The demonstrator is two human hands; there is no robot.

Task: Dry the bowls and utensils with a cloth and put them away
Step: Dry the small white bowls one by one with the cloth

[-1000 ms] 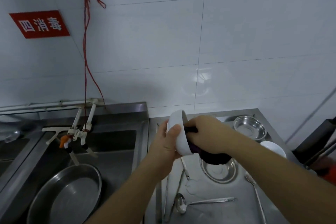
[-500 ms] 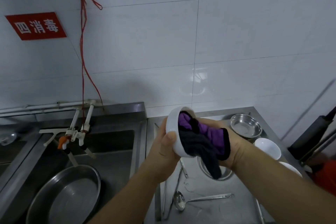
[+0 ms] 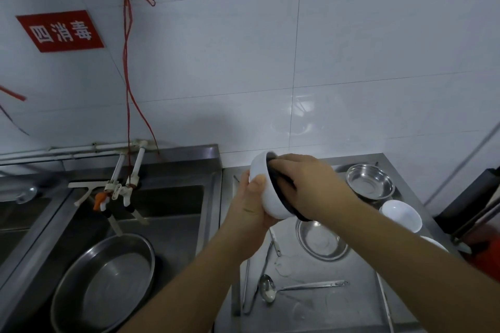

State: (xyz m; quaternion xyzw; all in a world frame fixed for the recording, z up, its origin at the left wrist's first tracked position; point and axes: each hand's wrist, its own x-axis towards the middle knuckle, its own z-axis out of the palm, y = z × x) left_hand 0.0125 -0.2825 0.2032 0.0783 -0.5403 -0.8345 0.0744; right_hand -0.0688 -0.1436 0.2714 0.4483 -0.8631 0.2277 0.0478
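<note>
White and glossy, the small round ceramic bowl (image 3: 266, 192) is held on its side above the stainless steel counter (image 3: 311, 303), its mouth turned right. The left hand (image 3: 250, 204) cups its outer wall, thumb across the rim. The right hand (image 3: 303, 186) presses a dark cloth (image 3: 281, 184) into the bowl's mouth, fingers curled over the fabric, of which only a black edge shows.

held bowl (image 3: 266, 192): white | cloth (image 3: 278, 180): dark | sign (image 3: 60, 31): red, white characters | cord (image 3: 127, 62): red
</note>
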